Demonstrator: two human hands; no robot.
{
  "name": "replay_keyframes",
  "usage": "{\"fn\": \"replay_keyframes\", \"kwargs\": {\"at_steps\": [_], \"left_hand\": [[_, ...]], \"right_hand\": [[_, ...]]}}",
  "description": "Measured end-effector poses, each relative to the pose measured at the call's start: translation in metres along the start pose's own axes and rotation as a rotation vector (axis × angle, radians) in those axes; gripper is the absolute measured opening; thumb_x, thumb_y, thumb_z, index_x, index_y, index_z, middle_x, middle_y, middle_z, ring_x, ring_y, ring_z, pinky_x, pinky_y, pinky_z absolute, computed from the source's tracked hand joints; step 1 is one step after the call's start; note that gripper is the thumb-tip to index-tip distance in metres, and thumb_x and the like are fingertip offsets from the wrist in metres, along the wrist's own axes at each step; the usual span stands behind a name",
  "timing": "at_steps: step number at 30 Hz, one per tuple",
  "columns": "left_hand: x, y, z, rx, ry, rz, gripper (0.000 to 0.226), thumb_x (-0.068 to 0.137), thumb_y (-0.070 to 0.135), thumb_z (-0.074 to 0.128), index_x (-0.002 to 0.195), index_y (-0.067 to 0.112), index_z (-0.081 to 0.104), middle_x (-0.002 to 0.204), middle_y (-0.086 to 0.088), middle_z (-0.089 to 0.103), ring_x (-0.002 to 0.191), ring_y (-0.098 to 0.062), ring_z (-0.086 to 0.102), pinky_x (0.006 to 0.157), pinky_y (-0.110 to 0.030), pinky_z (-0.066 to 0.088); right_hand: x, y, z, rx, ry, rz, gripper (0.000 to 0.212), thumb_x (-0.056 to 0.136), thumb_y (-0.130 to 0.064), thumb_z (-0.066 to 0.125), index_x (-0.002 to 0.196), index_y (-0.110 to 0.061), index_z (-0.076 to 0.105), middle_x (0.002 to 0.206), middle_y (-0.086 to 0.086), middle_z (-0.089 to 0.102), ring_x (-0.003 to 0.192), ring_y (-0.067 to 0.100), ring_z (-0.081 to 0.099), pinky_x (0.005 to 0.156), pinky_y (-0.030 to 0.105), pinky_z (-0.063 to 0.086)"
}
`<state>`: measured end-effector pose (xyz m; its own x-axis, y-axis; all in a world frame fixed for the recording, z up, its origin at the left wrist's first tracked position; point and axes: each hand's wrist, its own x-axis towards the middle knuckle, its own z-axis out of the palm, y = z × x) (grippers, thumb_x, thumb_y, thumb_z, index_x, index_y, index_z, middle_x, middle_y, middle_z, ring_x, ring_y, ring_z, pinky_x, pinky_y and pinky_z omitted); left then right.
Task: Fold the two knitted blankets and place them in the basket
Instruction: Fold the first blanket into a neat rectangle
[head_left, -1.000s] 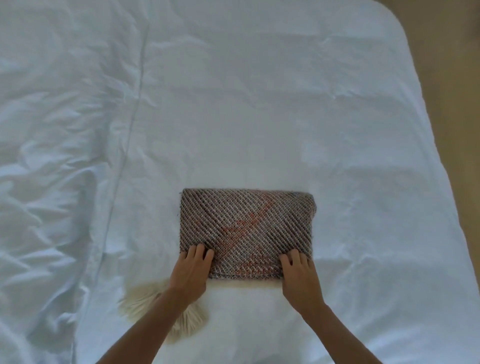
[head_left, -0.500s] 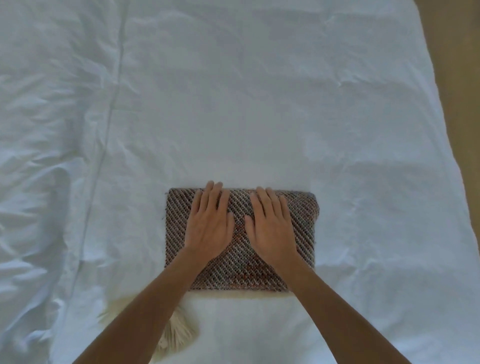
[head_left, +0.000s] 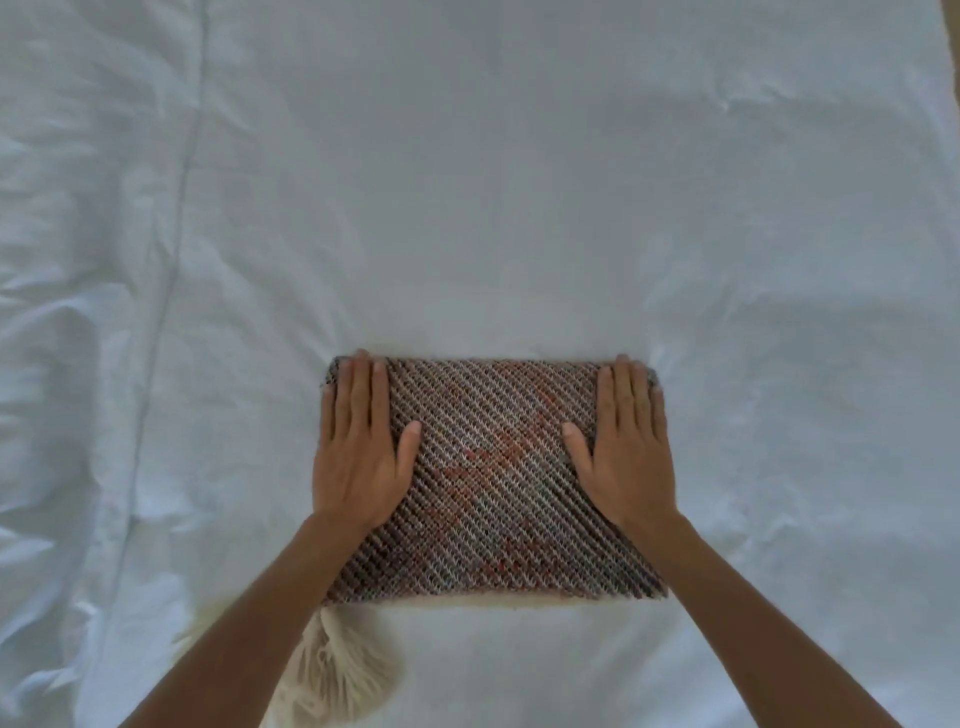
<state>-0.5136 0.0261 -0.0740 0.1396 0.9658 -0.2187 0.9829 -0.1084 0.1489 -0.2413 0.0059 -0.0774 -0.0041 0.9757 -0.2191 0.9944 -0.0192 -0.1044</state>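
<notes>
Knitted brown-grey blanket (head_left: 493, 478), flecked orange, lies folded on the white bed (head_left: 519, 208); left hand (head_left: 361, 452) and right hand (head_left: 631, 452) press flat, fingers spread.

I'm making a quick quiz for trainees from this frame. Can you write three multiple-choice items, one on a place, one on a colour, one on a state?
1. Where do the hands rest on the folded blanket?
A. Left hand at its left end, right hand at its right end
B. Both together at the middle
C. Both off it

2. What colour is the tassel near the left forearm?
A. Cream
B. Black
C. Green

3. How are the hands?
A. Clenched fists
B. Flat, palms down
C. Pinching an edge

Answers: 1 A, one hand covers each end; 2 A, pale cream yarn; 3 B, fingers extended on the knit.
</notes>
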Motion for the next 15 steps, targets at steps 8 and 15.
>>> {"fn": "replay_keyframes", "kwargs": {"at_steps": [8, 15], "left_hand": [[0.002, -0.001, 0.010, 0.010, -0.081, -0.053, 0.073, 0.093, 0.050, 0.007, 0.147, 0.004, -0.007, 0.158, -0.017, -0.008, 0.146, -0.027, -0.010, 0.119, -0.045, 0.002], [-0.055, 0.052, 0.035, -0.035, -0.049, 0.208, 0.068, 0.097, 0.043, 0.022, 0.148, -0.001, 0.012, 0.158, -0.018, 0.004, 0.146, -0.029, 0.003, 0.117, -0.047, 0.012]], "right_hand": [[0.000, -0.001, 0.010, 0.018, -0.040, 0.047, 0.073, 0.095, -0.050, 0.017, 0.147, 0.000, 0.008, 0.156, 0.019, 0.005, 0.145, 0.029, -0.001, 0.118, 0.047, 0.008], [-0.056, -0.053, 0.025, 0.041, -0.022, -0.207, 0.066, 0.097, -0.043, 0.029, 0.147, -0.001, 0.020, 0.155, 0.017, 0.015, 0.144, 0.030, 0.013, 0.117, 0.047, 0.011]]}}
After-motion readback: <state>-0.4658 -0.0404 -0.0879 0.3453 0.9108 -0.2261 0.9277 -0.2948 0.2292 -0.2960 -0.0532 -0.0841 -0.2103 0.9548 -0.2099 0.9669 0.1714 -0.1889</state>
